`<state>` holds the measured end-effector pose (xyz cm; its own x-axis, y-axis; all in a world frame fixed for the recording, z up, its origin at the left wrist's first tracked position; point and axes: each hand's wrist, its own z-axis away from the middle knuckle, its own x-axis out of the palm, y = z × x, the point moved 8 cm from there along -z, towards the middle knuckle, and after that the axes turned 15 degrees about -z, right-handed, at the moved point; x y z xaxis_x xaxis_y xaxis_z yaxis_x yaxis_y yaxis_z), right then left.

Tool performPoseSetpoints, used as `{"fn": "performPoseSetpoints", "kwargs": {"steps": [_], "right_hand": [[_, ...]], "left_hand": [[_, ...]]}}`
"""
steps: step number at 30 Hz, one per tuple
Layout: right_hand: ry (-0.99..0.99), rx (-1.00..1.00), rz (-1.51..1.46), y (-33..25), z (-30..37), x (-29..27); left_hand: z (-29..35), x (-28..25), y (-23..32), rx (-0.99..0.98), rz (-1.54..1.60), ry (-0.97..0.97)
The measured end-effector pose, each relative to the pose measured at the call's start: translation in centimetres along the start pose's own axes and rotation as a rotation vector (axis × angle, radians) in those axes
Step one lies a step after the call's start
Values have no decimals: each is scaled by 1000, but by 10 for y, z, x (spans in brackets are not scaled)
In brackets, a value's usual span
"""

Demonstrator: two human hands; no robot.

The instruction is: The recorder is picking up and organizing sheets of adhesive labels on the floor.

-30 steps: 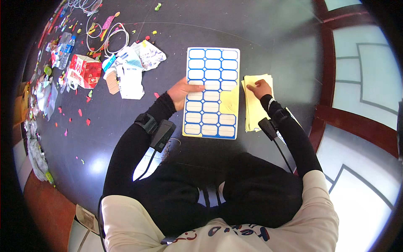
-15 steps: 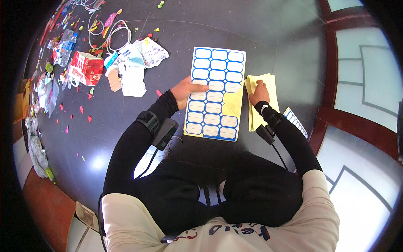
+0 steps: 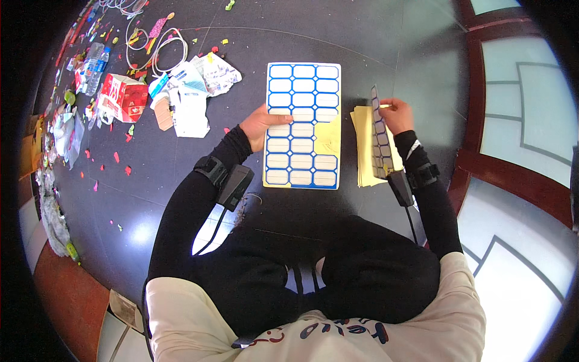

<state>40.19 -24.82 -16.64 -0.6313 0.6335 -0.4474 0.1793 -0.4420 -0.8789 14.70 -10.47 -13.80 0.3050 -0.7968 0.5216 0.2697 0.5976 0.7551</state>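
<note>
Since half a second earlier, the right hand (image 3: 396,114) had lifted a second blue-bordered label sheet (image 3: 379,136) on edge, fingers clamped on its top, above the pale yellow paper stack (image 3: 363,145). Left hand (image 3: 260,123) pressed the large blue-bordered white label sheet (image 3: 303,123) flat on the dark floor (image 3: 386,48), fingers together.

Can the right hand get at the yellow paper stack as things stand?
Probably not freely: the right hand is pinching a label sheet held on edge over the yellow paper stack. The stack lies right beneath it, uncovered otherwise, so it is within reach once that sheet is put down.
</note>
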Motion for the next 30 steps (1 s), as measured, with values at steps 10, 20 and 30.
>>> {"fn": "performPoseSetpoints", "kwargs": {"steps": [10,20,30], "right_hand": [[-211,160,-822,-123,52,-42],[-549,265,-1045,-180,74,8],[-288,317,-816,-103,45,50]], "left_hand": [[20,-13,10,62,6,110],[18,-10,15,33,7,81],[6,9,16,83,2,-9]]}}
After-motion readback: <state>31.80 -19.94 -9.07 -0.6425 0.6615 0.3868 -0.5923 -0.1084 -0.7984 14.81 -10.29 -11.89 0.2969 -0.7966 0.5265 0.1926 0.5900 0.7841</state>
